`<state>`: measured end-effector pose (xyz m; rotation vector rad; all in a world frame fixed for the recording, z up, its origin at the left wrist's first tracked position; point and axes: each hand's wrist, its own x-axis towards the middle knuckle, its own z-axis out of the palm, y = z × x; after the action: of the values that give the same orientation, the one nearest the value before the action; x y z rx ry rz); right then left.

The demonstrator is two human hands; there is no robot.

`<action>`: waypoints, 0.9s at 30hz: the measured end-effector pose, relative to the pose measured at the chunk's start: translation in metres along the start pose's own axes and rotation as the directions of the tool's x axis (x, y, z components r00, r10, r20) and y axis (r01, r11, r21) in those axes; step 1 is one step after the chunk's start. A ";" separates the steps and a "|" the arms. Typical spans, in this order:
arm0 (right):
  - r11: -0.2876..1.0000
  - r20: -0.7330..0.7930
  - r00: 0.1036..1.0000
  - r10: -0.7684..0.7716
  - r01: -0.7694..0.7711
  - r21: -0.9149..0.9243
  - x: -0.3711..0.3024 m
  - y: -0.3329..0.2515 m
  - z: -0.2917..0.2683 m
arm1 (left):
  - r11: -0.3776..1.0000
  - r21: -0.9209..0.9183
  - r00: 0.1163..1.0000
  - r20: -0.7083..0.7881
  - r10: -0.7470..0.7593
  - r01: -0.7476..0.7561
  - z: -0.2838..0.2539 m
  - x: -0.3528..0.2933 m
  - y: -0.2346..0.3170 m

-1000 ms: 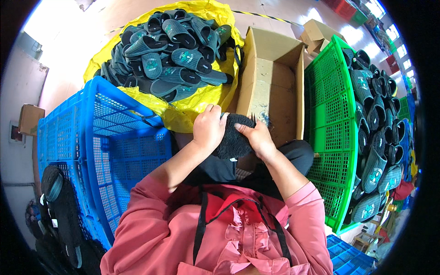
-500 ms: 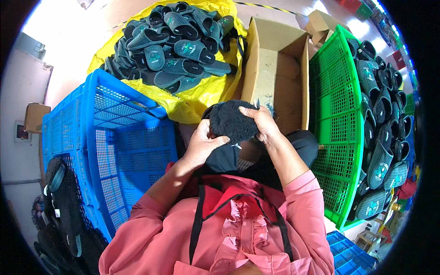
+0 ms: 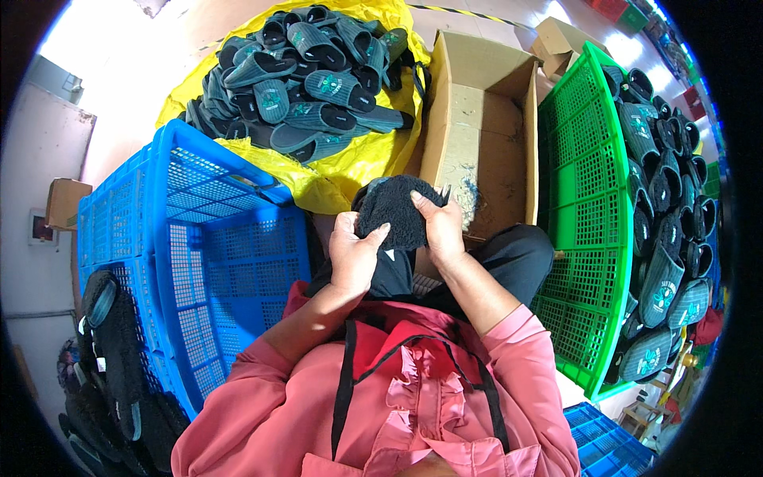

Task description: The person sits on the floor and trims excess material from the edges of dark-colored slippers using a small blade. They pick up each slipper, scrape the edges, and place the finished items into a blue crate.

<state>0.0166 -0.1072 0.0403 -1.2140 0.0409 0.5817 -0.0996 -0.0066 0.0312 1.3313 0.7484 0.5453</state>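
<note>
In the head view, near the middle, the left hand (image 3: 355, 250) and right hand (image 3: 439, 222) pinch opposite edges of a rounded, nubbly black fleece piece (image 3: 397, 213), thumbs on top. Around it: ribbed grey slippers (image 3: 342, 87) heaped in a crinkled yellow sack (image 3: 373, 163) at eleven o'clock, an oblong cardboard box (image 3: 489, 56) at one, a perforated green plastic crate (image 3: 584, 230) at three, a latticed blue plastic crate (image 3: 254, 270) at nine.

At the centre, the black fleece piece (image 3: 397, 215) hides several fingertips of the left hand (image 3: 354, 248) and right hand (image 3: 440, 222). Only the dark points of a tool (image 3: 446, 192) show beside the latter. The upper edge crops the yellow sack (image 3: 318, 184); black fleece items (image 3: 125, 350), lower left, fade into shadow.
</note>
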 end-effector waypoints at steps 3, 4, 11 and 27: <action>0.995 -0.084 0.993 -0.084 0.087 0.037 -0.006 0.012 0.008 | 0.902 0.362 0.966 -0.016 0.257 -0.234 0.001 0.006 0.007; 0.992 -0.104 0.988 -0.118 0.122 0.040 -0.003 0.023 0.007 | 0.871 0.400 0.950 -0.007 0.313 -0.284 0.001 0.008 0.011; 0.880 -0.249 0.871 -0.422 0.327 -0.345 -0.006 0.045 0.026 | 0.601 0.667 0.848 0.091 0.522 -0.441 0.004 0.023 0.034; 0.773 -0.056 0.933 -0.355 0.259 -0.579 -0.013 0.022 0.011 | -0.011 0.881 0.866 0.468 0.176 -0.474 0.012 0.062 0.080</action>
<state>-0.0074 -0.0978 0.0301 -1.8067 -0.2081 0.1954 -0.0447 0.0448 0.0998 2.9712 0.5465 0.1206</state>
